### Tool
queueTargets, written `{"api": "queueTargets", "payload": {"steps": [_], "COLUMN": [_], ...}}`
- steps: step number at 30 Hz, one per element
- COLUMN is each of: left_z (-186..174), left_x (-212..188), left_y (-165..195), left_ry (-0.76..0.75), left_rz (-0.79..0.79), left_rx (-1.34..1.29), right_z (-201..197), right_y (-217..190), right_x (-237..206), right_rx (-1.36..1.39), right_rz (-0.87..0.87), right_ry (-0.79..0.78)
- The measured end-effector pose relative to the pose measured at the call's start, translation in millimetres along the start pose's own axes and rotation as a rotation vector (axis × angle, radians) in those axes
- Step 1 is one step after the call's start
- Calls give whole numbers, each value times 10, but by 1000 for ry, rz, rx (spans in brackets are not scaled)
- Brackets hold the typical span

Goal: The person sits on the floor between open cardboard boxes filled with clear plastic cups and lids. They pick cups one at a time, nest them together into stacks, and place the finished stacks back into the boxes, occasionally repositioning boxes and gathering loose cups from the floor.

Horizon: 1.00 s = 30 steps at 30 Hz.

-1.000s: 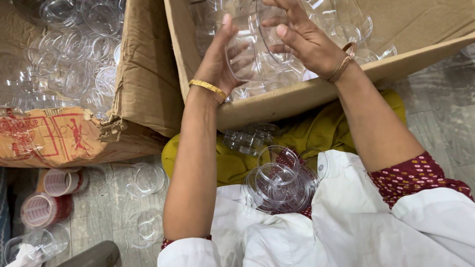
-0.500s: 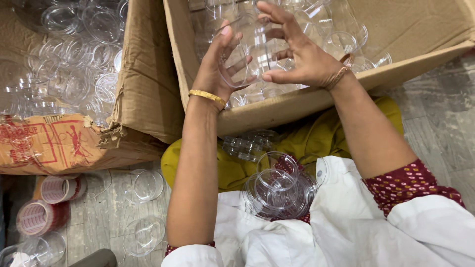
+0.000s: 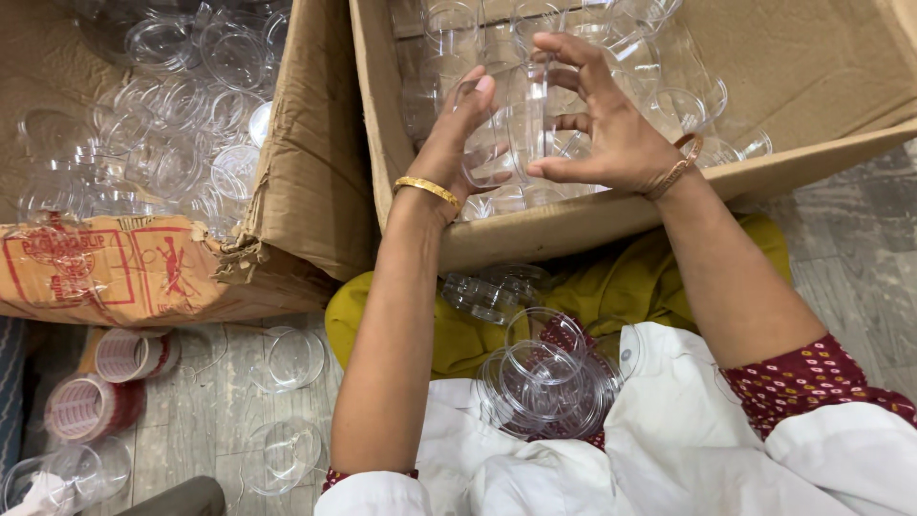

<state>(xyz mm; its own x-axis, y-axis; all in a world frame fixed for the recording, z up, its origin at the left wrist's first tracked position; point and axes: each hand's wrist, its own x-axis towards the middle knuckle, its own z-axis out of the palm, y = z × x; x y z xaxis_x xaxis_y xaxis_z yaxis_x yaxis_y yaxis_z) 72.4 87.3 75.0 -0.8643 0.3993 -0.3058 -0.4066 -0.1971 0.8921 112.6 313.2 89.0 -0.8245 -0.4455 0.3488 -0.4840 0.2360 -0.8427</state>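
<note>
- The right-hand cardboard box (image 3: pixel 573 225) serves as the landmark; its near wall runs across the middle of the view, and clear plastic containers fill its inside.
- The left hand (image 3: pixel 458 143), with a gold bangle (image 3: pixel 427 189) at the wrist, reaches over the box's near wall, and its fingers curl around the left side of a clear plastic jar (image 3: pixel 511 119).
- The right hand (image 3: pixel 607 124), with a copper-coloured bangle (image 3: pixel 680 164) at the wrist, clasps the jar's right side, its fingers spread over the top and its thumb pressed below.
- The clear plastic jar is held between both hands, just above the box's near wall and over the other containers inside.
- Just in front of the box, a pile of clear round lids (image 3: pixel 544 382) lies on the person's lap, on white cloth (image 3: pixel 669 449) and a yellow garment (image 3: pixel 611 287).
- Left of the box stands a second, torn cardboard box (image 3: pixel 143 268), also full of clear jars.
- In front of that second box, on the grey floor (image 3: pixel 191 420), lie rolls of tape (image 3: pixel 105 382) and a few loose clear containers (image 3: pixel 287 358).
</note>
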Motion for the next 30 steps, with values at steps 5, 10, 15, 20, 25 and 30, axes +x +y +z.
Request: {"api": "queueTargets", "payload": {"steps": [5,10,15,20,25,30], "left_z": [17,26,9,11,97,0], "left_x": [5,-11,0,4,-59,-4], "left_y": [-16,-27,-53,-62,-3,197], "left_ry": [23,25,-12,-45,-104,-148], "left_rz": [8,24,33,24,80,205], "left_rx": [1,63,49,68,99,271], "right_z": [6,11,22,15,-29,-519], "right_y": [-55,-95,-139,-164,-223,-422], "right_x": [24,48,50,25,20,-839], "right_rx": [-76,-159,-184,-152,-157,-108], "right_rz": [51,45,91,154,68,-38], "right_ry": [-41,-62,-61,-53,-44,389]}}
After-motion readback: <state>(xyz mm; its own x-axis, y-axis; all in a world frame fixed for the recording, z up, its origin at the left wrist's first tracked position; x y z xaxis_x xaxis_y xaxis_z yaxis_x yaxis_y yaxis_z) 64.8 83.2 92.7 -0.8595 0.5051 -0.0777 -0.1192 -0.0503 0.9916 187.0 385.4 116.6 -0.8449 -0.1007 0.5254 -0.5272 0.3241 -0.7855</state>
